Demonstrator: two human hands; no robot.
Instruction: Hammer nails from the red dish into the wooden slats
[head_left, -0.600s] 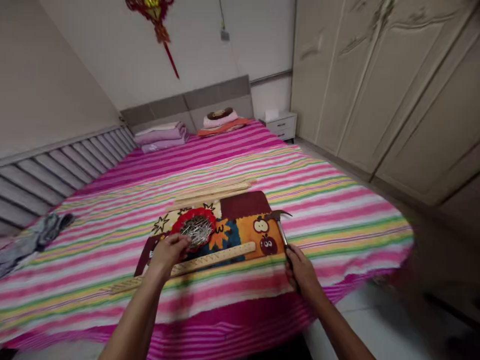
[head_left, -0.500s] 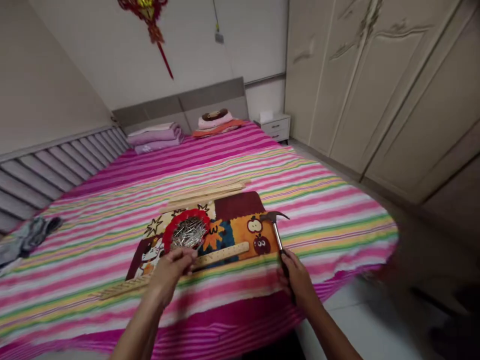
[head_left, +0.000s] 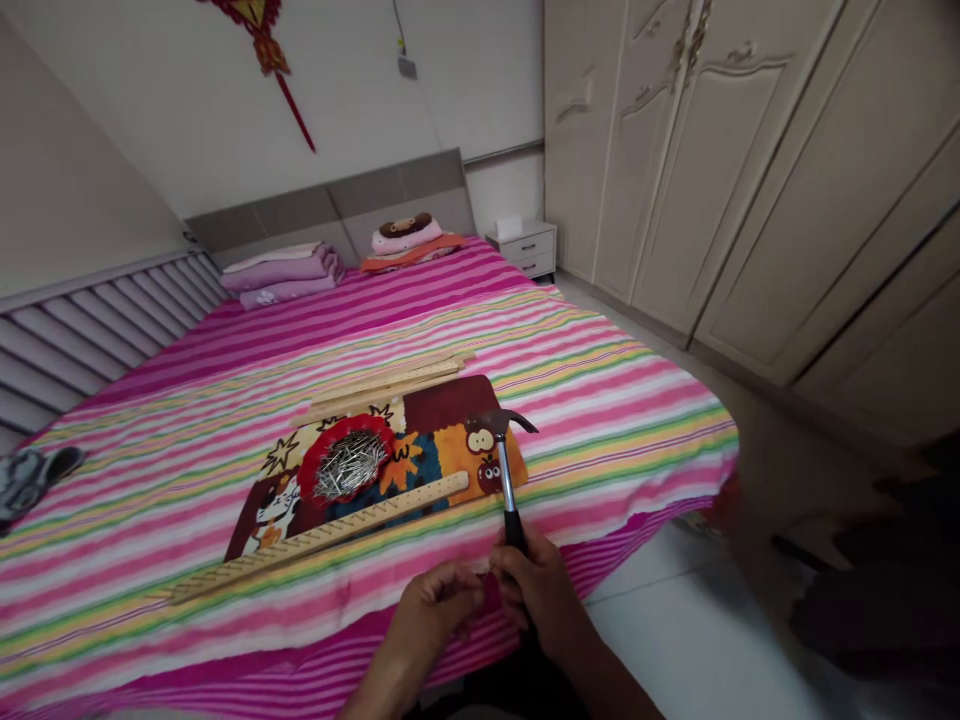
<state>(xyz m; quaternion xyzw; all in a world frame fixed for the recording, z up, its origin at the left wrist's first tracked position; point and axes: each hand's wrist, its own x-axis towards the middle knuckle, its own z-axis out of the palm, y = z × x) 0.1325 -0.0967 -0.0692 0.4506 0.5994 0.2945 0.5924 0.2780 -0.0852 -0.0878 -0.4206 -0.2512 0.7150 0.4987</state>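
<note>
My right hand is wrapped round the black grip of a claw hammer, whose steel head hangs over a colourful patchwork mat on the striped bed. My left hand is closed in a pinch beside the right one, near the bed's front edge; something thin and pale may sit between its fingertips, too small to name. A red dish of nails rests on the mat to the left. A long wooden slat with a row of marks lies along the mat's near edge.
More wooden slats lie beyond the mat. Folded bedding and pillows sit at the headboard. A white nightstand and cream wardrobes stand at right. A grey cloth lies at far left. Tiled floor shows below right.
My left hand left the nail dish and came back toward me, closing in a pinch beside the right hand. The hammer was lifted and swung left over the mat. The view shifted right.
</note>
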